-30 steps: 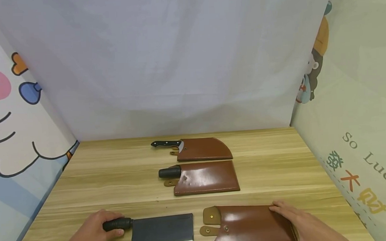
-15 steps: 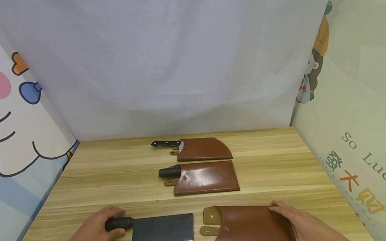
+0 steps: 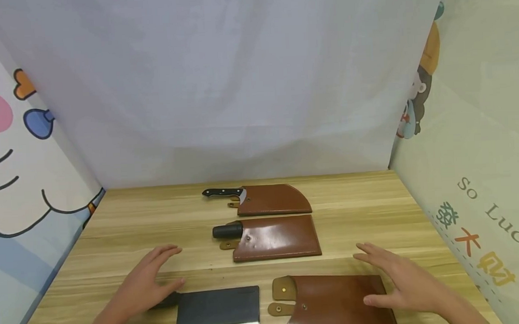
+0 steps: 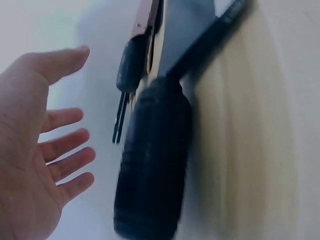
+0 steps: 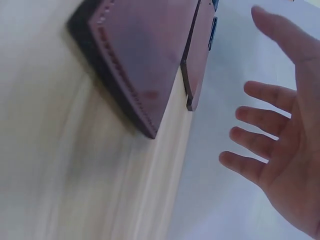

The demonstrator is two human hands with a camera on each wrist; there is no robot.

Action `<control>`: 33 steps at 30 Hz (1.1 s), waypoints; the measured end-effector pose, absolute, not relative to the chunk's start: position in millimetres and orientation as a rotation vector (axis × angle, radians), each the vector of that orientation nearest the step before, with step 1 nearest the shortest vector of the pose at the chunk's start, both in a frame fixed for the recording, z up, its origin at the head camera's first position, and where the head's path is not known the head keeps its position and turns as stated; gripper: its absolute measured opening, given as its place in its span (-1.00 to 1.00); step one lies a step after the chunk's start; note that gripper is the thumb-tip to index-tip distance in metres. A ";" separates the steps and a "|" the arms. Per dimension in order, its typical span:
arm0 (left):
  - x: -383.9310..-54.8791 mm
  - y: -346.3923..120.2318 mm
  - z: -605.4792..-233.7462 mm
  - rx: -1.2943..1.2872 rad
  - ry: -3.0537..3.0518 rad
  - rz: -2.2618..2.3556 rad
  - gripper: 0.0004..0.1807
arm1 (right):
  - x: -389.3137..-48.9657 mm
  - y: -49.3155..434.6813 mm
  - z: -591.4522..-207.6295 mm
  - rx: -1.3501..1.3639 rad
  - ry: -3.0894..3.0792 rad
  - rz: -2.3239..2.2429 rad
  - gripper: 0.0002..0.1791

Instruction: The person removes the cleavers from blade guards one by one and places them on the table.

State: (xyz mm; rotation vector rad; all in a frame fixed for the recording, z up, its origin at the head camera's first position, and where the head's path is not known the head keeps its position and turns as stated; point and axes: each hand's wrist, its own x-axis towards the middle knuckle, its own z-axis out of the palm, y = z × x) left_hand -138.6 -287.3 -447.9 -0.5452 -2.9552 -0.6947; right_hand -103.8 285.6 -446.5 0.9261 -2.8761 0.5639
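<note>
My left hand [image 3: 145, 288] is raised over the black handle [image 4: 152, 160] of a cleaver [image 3: 218, 309], fingers spread and holding nothing. The cleaver lies flat near the table's front, its dark blade pointing right and its bright edge toward me. In the head view the hand covers part of the handle. To the right lies a brown leather knife sheath [image 3: 330, 299] with two tan snap straps at its left end. My right hand [image 3: 404, 281] hovers above the sheath's right end, fingers apart, with nothing in it; the sheath's stitched corner [image 5: 145, 120] shows in the right wrist view.
Behind, a cleaver in a brown sheath [image 3: 280, 238] lies with its black handle [image 3: 227, 230] leftward. Farther back is a riveted-handle knife [image 3: 223, 192] in a curved brown sheath [image 3: 274, 200]. A white curtain [image 3: 239, 85] hangs behind the wooden table [image 3: 136, 220]; printed cloths flank it.
My left hand has let go of the cleaver's handle and lifted forward. My right hand has come off the sheath's end and risen. Cleaver and sheath stay in place.
</note>
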 end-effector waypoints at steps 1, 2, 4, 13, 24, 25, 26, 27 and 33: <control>-140.8 -284.0 -446.8 -0.551 -2.952 -0.698 -0.25 | -107.0 282.9 -445.0 0.918 -2.863 0.559 -0.17; -143.2 -280.5 -445.7 -0.557 -2.953 -0.699 -0.24 | -110.3 280.5 -443.8 0.902 -2.855 0.561 -0.18; -148.2 -273.3 -443.4 -0.563 -2.957 -0.713 -0.23 | -117.0 275.7 -441.3 0.874 -2.843 0.571 -0.17; -176.3 -249.5 -440.9 -0.620 -2.959 -0.688 -0.20 | -148.6 251.6 -436.3 0.874 -2.840 0.589 -0.04; -214.0 -230.5 -441.3 -0.710 -2.952 -0.676 -0.12 | -181.6 219.1 -439.5 0.929 -2.880 0.590 0.16; -216.8 -227.8 -442.0 -0.717 -2.956 -0.673 -0.11 | -184.9 216.7 -440.2 0.935 -2.886 0.593 0.17; -219.5 -225.3 -443.0 -0.729 -2.956 -0.668 -0.11 | -188.5 214.6 -441.5 0.939 -2.893 0.589 0.19; -222.0 -222.9 -444.2 -0.736 -2.961 -0.664 -0.10 | -192.1 212.6 -442.7 0.941 -2.903 0.594 0.21; -236.5 -212.9 -454.2 -0.778 -3.010 -0.661 -0.11 | -211.1 202.4 -453.1 0.947 -2.991 0.613 0.33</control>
